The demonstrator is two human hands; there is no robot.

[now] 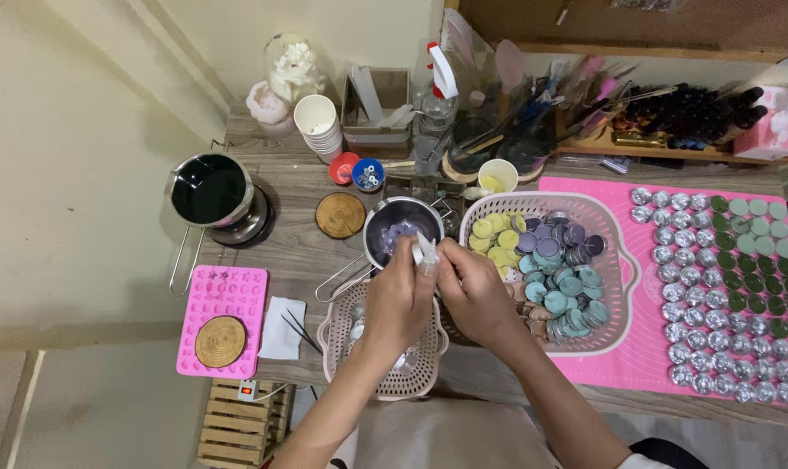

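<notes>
Both my hands meet above the desk's middle. My left hand (400,295) and my right hand (474,291) together pinch a small white object (424,252), whose exact shape I cannot tell. They hover over a small steel pot (400,227) with purple wax inside and a wire handle. Under my left wrist sits an empty-looking beige perforated basket (385,356). To the right, a larger beige basket (615,260) holds several round tins filled with yellow, purple, teal and pink wax.
A pink mat (637,347) at right carries rows of silver tins (689,295) and green-filled tins (754,260). At left stand a black-lined pot (210,191), a pink silicone mould (224,300) with a wooden coaster (220,341), tweezers on white paper (283,328), paper cups (317,122), tool jars behind.
</notes>
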